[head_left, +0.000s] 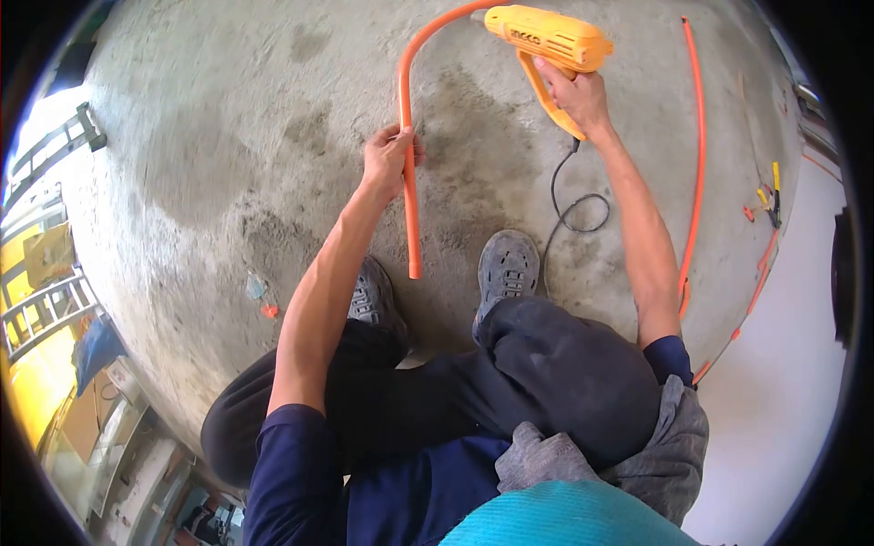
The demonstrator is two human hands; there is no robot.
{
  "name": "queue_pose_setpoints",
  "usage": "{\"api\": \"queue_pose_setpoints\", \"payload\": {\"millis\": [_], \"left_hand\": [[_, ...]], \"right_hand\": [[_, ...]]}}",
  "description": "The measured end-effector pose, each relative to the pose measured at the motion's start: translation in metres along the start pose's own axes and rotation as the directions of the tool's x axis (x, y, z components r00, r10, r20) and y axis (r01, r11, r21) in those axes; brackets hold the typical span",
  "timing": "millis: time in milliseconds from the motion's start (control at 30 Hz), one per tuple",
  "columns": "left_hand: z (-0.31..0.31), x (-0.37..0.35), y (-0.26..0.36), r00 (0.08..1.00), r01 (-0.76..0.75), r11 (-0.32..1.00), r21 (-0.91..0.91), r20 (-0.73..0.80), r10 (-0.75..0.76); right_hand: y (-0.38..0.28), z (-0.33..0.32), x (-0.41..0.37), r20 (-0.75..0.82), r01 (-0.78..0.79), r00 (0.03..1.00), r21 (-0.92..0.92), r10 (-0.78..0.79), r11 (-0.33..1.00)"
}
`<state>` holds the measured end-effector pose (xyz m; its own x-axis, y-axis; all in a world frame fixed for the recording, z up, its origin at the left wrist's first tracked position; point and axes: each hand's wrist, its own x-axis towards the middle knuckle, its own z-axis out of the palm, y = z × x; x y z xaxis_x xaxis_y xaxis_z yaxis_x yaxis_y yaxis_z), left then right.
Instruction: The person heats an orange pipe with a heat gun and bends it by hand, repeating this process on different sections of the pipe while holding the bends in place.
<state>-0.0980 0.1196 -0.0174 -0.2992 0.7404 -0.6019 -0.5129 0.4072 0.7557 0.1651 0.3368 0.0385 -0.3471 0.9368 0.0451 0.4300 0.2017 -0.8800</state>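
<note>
- L edge, mid-height: metal frames (45,305) by a blue sheet (97,355), well apart from the work.
- Lower L of centre: small red scrap (269,311) on the concrete floor (196,264).
- Centre, upper half: L hand (386,162), fingers wrapped round the orange pipe (412,223). Pipe's lower end hangs between the shoes (508,273); upper part curves R to the top edge. Risk: if the heat gun is on (can't tell), too much heat at one spot may kink or scorch the pipe; fingers slipping up toward the hot part could burn.
- Upper R of centre: yellow heat gun (546,38), nozzle to L, close to pipe's curve; contact unclear. R hand (580,96) grasps its handle; trigger finger hidden, so pressed or not = can't tell.
- Below gun: looped black cord (608,214), running beside R shoe. Risk: a foot shift may snag it, jerking the nozzle.
- R side: 2nd orange pipe (698,136), lying approx. lengthwise.
- Far R: yellow-handled tool (777,177), near wall.
</note>
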Motion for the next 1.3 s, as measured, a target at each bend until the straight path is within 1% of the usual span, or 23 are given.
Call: {"api": "queue_pose_setpoints", "payload": {"millis": [33,67,100,133,200,300,367,433,467,567,600,667,700,767,833,900,933,1000,1033,1067,1133,1167,1300], "left_hand": [[0.004,-0.001,0.002,1.0,0.0,1.0,0.002,-0.002,0.0],[0.008,-0.003,0.004,0.999,0.008,0.998,0.07,-0.046,-0.005],[0.011,-0.004,0.005,0.996,0.019,0.99,0.137,-0.092,-0.006],[0.014,-0.006,0.006,0.996,0.018,0.99,0.139,-0.095,-0.005],[0.015,-0.006,0.004,0.995,0.037,0.973,0.23,-0.103,-0.014],[0.016,-0.003,0.001,0.998,0.05,0.963,0.264,-0.056,-0.036],[0.021,-0.006,-0.001,0.997,0.051,0.967,0.248,-0.072,-0.034],[0.026,-0.011,0.001,0.995,0.053,0.971,0.232,-0.092,-0.032],[0.029,-0.013,0.003,0.995,0.056,0.965,0.256,-0.097,-0.032],[0.034,-0.015,0.006,0.996,0.061,0.955,0.29,-0.087,-0.037],[0.035,-0.015,0.006,0.997,0.065,0.951,0.303,-0.07,-0.045],[0.036,-0.013,0.004,0.995,0.076,0.953,0.292,-0.083,-0.054],[0.038,-0.012,0.002,0.994,0.088,0.956,0.282,-0.093,-0.064],[0.04,-0.011,0.0,0.994,0.095,0.954,0.285,-0.086,-0.073],[0.041,-0.009,-0.003,0.993,0.101,0.952,0.288,-0.082,-0.08],[0.042,-0.008,-0.003,0.992,0.116,0.935,0.334,-0.078,-0.095],[0.044,-0.008,-0.003,0.992,0.116,0.935,0.335,-0.077,-0.095],[0.049,-0.01,-0.002,0.991,0.124,0.944,0.305,-0.079,-0.104],[0.052,-0.012,0.0,0.991,0.125,0.944,0.306,-0.077,-0.106],[0.055,-0.014,0.002,0.99,0.135,0.939,0.316,-0.079,-0.116],[0.057,-0.014,0.001,0.989,0.144,0.934,0.326,-0.082,-0.124],[0.059,-0.013,0.0,0.988,0.151,0.937,0.316,-0.073,-0.135],[0.064,-0.013,-0.006,0.989,0.144,0.95,0.278,-0.086,-0.124]], "right_hand": [[-0.003,0.006,-0.005,0.004,0.07,0.998,-0.032,-0.07,0.997],[-0.006,0.01,-0.009,0.011,0.142,0.99,-0.063,-0.141,0.988],[-0.014,0.013,-0.016,0.044,0.068,0.997,-0.049,-0.066,0.996],[-0.017,0.016,-0.02,0.045,0.069,0.997,-0.045,-0.067,0.997],[-0.02,0.02,-0.026,0.093,0.096,0.991,-0.013,-0.095,0.995],[-0.022,0.021,-0.032,0.163,0.123,0.979,0.026,-0.125,0.992],[-0.02,0.02,-0.032,0.194,0.14,0.97,0.041,-0.145,0.989],[-0.017,0.016,-0.029,0.115,0.15,0.982,0.01,-0.15,0.989],[-0.013,0.013,-0.026,0.116,0.151,0.982,0.012,-0.151,0.989],[0.003,-0.003,-0.011,-0.067,-0.019,0.998,0.035,0.021,0.999],[0.01,-0.01,-0.005,-0.066,-0.018,0.998,0.036,0.021,0.999],[0.025,-0.023,0.01,-0.187,-0.013,0.982,-0.047,0.004,0.999],[0.03,-0.028,0.015,-0.213,-0.072,0.975,-0.045,0.06,0.996],[0.047,-0.035,0.023,-0.253,-0.085,0.965,-0.051,0.069,0.995],[0.042,-0.039,0.021,-0.29,-0.095,0.954,-0.053,0.076,0.994],[0.034,-0.043,0.01,-0.177,-0.151,0.974,-0.025,0.144,0.988],[0.032,-0.041,0.006,-0.177,-0.151,0.973,-0.025,0.145,0.988],[0.027,-0.035,-0.001,-0.077,-0.11,0.991,0.018,0.111,0.994],[0.025,-0.031,-0.005,-0.054,-0.001,0.999,-0.076,-0.003,0.997],[0.022,-0.027,-0.009,-0.055,-0.002,0.998,-0.077,-0.002,0.997],[0.013,-0.016,-0.018,0.072,0.043,0.996,-0.006,-0.042,0.999],[0.009,-0.012,-0.019,0.088,0.086,0.992,0.024,-0.088,0.996],[0.012,-0.011,-0.013,0.099,0.066,0.993,0.015,-0.067,0.998]]}}
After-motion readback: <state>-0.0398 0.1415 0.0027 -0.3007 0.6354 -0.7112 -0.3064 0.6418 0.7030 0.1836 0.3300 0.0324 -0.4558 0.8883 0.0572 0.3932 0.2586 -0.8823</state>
